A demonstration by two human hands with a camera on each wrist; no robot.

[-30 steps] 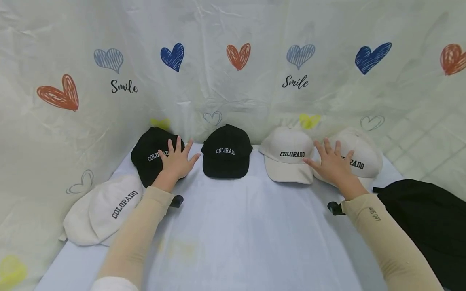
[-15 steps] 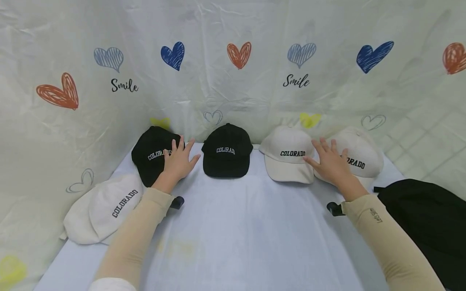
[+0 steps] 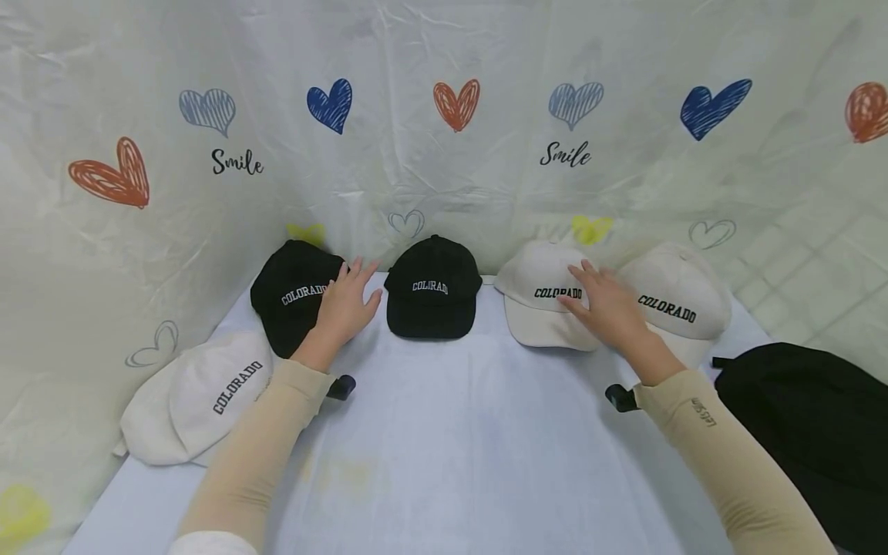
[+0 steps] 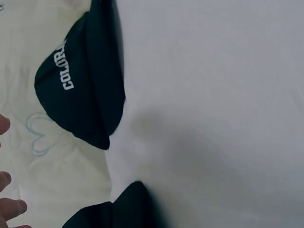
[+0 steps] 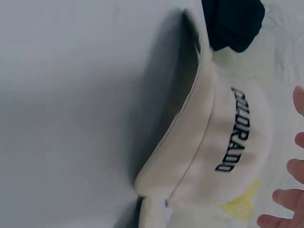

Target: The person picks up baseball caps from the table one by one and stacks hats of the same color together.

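My left hand [image 3: 343, 304] is held out with straight fingers, overlapping the right edge of a black COLORADO cap [image 3: 287, 297] in the head view. To its right sits the middle black cap [image 3: 430, 316], which the left wrist view also shows, with a few fingertips [image 4: 13, 208] at that view's left edge. Fingers extended, my right hand [image 3: 610, 308] is over the cream cap [image 3: 537, 327], partly covering its lettering. In the right wrist view the fingers [image 5: 290, 198] appear apart from this cap's crown. A second cream cap [image 3: 683, 285] lies just right of the hand. Neither hand grips anything.
A white cap [image 3: 187, 416] lies on its side at the left table edge, by the left forearm. At the right, another black cap [image 3: 812, 416] is partly behind the right sleeve. A heart-printed sheet [image 3: 451, 177] hangs behind the white-covered table [image 3: 479, 455].
My right hand has moved left, from the right cream cap toward the other cream cap, uncovering the right one's lettering. My left hand has shifted slightly right, its fingers closer together. The caps stay put.
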